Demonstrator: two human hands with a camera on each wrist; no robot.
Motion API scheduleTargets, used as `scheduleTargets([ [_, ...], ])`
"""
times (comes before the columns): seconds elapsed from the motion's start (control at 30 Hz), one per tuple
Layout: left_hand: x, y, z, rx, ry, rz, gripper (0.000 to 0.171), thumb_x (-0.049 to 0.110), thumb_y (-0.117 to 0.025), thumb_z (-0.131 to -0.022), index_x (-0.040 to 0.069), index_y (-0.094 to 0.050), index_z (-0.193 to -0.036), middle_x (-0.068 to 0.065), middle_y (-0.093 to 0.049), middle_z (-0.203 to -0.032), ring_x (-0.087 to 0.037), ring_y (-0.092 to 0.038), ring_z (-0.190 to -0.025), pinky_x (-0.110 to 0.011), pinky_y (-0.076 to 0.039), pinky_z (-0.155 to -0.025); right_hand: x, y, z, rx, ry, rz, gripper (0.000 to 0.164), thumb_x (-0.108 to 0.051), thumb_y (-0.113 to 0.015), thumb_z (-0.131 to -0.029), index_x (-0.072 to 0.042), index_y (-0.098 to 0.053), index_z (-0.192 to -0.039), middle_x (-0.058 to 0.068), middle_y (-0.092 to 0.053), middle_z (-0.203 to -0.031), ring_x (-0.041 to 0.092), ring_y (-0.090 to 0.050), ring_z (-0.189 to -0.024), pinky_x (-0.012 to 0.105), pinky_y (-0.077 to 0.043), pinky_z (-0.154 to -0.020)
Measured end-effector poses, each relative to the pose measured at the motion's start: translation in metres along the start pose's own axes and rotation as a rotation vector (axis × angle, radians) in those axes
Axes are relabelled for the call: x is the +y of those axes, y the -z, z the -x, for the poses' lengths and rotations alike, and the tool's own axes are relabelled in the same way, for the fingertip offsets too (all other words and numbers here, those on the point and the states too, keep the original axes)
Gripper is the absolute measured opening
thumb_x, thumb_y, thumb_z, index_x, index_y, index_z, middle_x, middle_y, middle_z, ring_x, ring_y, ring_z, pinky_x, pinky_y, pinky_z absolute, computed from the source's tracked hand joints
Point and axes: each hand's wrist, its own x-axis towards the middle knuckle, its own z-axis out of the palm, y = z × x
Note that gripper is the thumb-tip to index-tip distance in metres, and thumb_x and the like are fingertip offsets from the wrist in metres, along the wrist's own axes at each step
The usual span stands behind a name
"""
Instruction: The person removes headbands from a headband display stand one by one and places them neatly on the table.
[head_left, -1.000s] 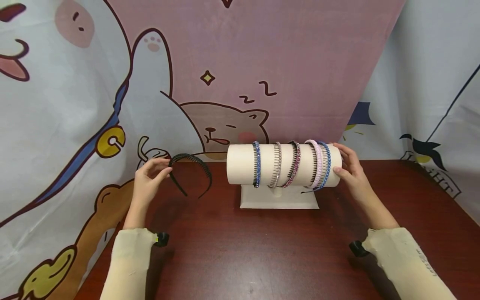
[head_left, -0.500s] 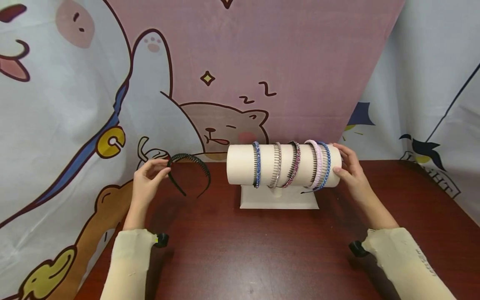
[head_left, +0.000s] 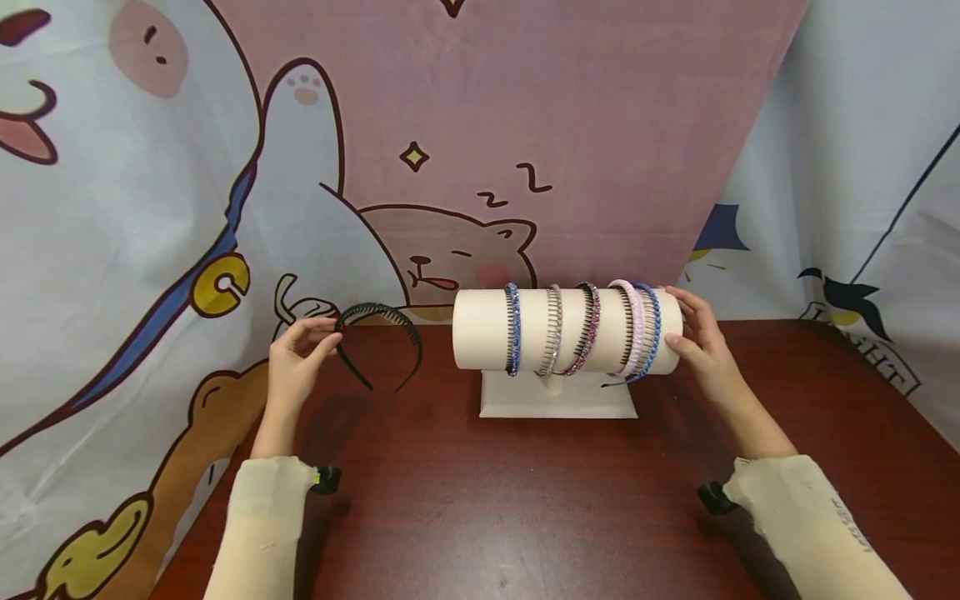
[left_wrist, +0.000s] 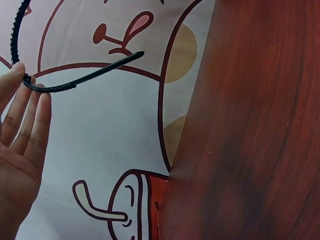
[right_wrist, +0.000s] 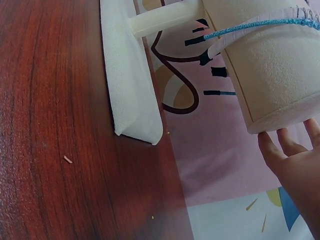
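Observation:
My left hand pinches a black toothed headband by one side between thumb and fingers. The headband is held above the table, left of the stand, with its ends pointing down. In the left wrist view, one smooth arm of the headband reaches out past the fingertips. A cream roll-shaped headband stand stands on a flat base. Around its roll sit several headbands: a blue glittery one, silver, dark pink, a pale pink one and a blue braided one. My right hand holds the roll's right end, thumb in front.
The dark red wooden table reaches back to a cartoon-printed cloth. More printed cloth hangs at the left and right sides. In the right wrist view, small crumbs lie near the stand's base.
The black headband has shifted slightly left and tilted a little, its top now slightly higher. My right hand and the stand keep their place.

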Motion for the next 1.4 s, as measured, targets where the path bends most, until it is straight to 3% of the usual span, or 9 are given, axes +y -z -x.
scheduleTargets([
  [0.33,-0.008,-0.006,-0.004,0.026,0.02,-0.006,0.023,-0.006,-0.071,-0.087,-0.014,-0.067,-0.108,0.008,-0.071,-0.09,-0.003,-0.068,-0.076,-0.019,-0.059,-0.068,0.001,0.001,0.001,-0.001,-0.006,0.027,0.06,0.002,-0.044,-0.096,-0.012,-0.032,-0.154,-0.009,-0.042,-0.148,0.008,-0.049,-0.12,0.011,-0.049,-0.087],
  [0.73,-0.011,-0.016,-0.007,0.046,0.069,-0.039,0.026,-0.002,-0.072,-0.088,-0.013,-0.067,-0.11,0.001,-0.07,-0.095,-0.004,-0.067,-0.078,-0.017,-0.058,-0.069,0.0,-0.001,0.0,0.002,0.016,-0.009,0.061,0.004,-0.043,-0.095,-0.012,-0.034,-0.153,-0.007,-0.044,-0.148,0.01,-0.05,-0.12,0.011,-0.049,-0.087],
  [1.0,-0.016,-0.022,-0.009,0.031,0.091,-0.061,0.029,0.0,-0.071,-0.089,-0.014,-0.065,-0.113,-0.033,-0.065,-0.109,-0.004,-0.065,-0.081,-0.018,-0.059,-0.071,0.0,-0.001,0.0,0.002,0.011,0.003,0.061,0.004,-0.043,-0.095,-0.011,-0.034,-0.154,-0.007,-0.044,-0.148,0.009,-0.05,-0.121,0.011,-0.049,-0.087],
  [1.13,-0.018,-0.026,-0.01,0.026,0.104,-0.081,0.029,0.001,-0.071,-0.09,-0.014,-0.065,-0.114,-0.036,-0.063,-0.111,-0.004,-0.065,-0.082,-0.015,-0.058,-0.071,-0.001,-0.001,0.0,-0.001,0.009,0.0,0.06,0.003,-0.043,-0.096,-0.012,-0.034,-0.154,-0.007,-0.043,-0.149,0.009,-0.049,-0.121,0.011,-0.049,-0.087],
  [1.27,-0.026,-0.029,-0.012,0.033,0.113,-0.101,0.028,0.002,-0.071,-0.09,-0.012,-0.066,-0.114,-0.033,-0.064,-0.11,-0.002,-0.065,-0.081,-0.015,-0.058,-0.07,-0.001,-0.001,0.0,0.002,0.007,-0.005,0.061,0.004,-0.043,-0.096,-0.012,-0.034,-0.153,-0.007,-0.044,-0.148,0.009,-0.05,-0.121,0.012,-0.049,-0.087],
  [1.4,-0.047,-0.032,-0.016,0.049,0.136,-0.123,0.028,0.007,-0.072,-0.091,-0.007,-0.068,-0.114,-0.029,-0.067,-0.111,0.004,-0.063,-0.079,-0.014,-0.057,-0.069,0.0,-0.001,0.0,0.004,0.007,-0.01,0.061,0.004,-0.043,-0.095,-0.012,-0.034,-0.153,-0.007,-0.044,-0.148,0.01,-0.05,-0.121,0.012,-0.049,-0.087],
])
